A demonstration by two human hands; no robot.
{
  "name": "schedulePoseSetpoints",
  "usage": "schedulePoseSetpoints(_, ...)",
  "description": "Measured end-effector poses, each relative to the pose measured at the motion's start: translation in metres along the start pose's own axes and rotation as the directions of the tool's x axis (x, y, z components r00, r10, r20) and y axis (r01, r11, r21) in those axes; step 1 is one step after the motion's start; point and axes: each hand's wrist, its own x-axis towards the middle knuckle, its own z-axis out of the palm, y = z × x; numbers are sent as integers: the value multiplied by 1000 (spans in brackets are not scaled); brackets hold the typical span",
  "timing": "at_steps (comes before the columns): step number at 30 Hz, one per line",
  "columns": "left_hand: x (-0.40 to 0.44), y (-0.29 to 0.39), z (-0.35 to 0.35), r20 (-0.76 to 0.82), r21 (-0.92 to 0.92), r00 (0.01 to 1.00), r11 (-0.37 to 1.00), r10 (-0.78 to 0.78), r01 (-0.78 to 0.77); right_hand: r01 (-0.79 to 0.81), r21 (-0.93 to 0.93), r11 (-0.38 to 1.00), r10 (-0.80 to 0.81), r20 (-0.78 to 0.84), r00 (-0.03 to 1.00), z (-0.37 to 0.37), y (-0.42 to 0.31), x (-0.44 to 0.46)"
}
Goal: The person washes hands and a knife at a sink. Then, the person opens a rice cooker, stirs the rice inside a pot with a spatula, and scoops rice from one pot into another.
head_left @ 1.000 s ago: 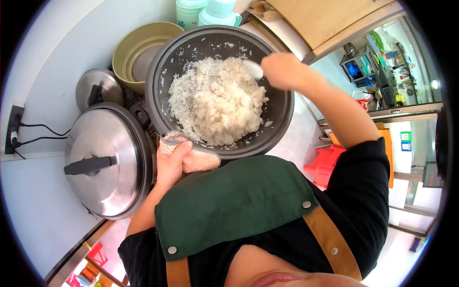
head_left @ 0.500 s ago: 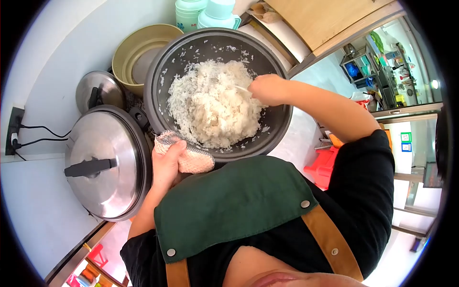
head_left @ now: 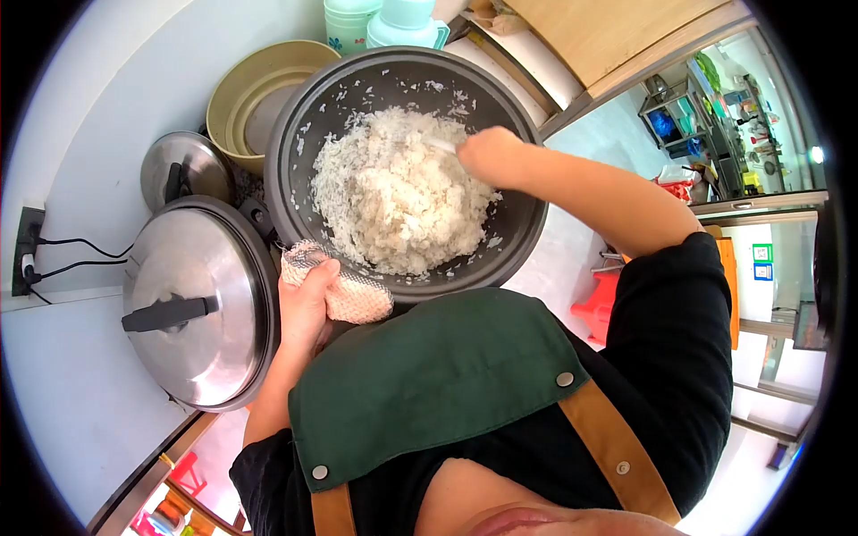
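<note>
A large dark inner pot [head_left: 514,232] holds a mound of cooked white rice [head_left: 402,196], with loose grains stuck to its walls. My right hand [head_left: 492,159] is closed on the pale handle of a rice paddle [head_left: 440,143], whose far end is sunk in the rice. At the pot's near left rim, my left hand [head_left: 306,299] grips a folded cloth [head_left: 357,297], pinkish with a grey mesh pattern, pressed against the rim. The fingers under the cloth are hidden.
Left of the pot stands a rice cooker with a steel lid [head_left: 192,286]. Behind it are a smaller steel lid [head_left: 183,170] and an empty tan pot [head_left: 228,116]. Mint-green flasks [head_left: 402,27] stand at the back. Black cords run to a wall socket [head_left: 29,255].
My right hand has shifted slightly left and up with the paddle in the rice. My left hand still holds the cloth at the rim, a touch further left.
</note>
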Motion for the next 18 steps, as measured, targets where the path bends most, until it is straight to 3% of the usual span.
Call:
schedulePoseSetpoints(2, 2, 1, -1, 6, 10, 1000, 1000, 8, -8, -3, -15, 1000, 4, 34, 999, -2, 0, -2)
schedulePoseSetpoints(6, 5, -5, -9, 19, 60, 1000, 998, 24, -25, -60, 6, 998, 61, -62, 996, -36, 20, 7)
schedulePoseSetpoints(10, 5, -6, -9, 20, 66, 1000, 998, 12, -13, 3, -22, 1000, -4, -55, 998, -21, 13, 32)
schedulePoseSetpoints(18, 7, -3, -9, 24, -12, 1000, 1000, -13, 13, 55, 95, 994, -60, 50, 997, -16, 7, 0)
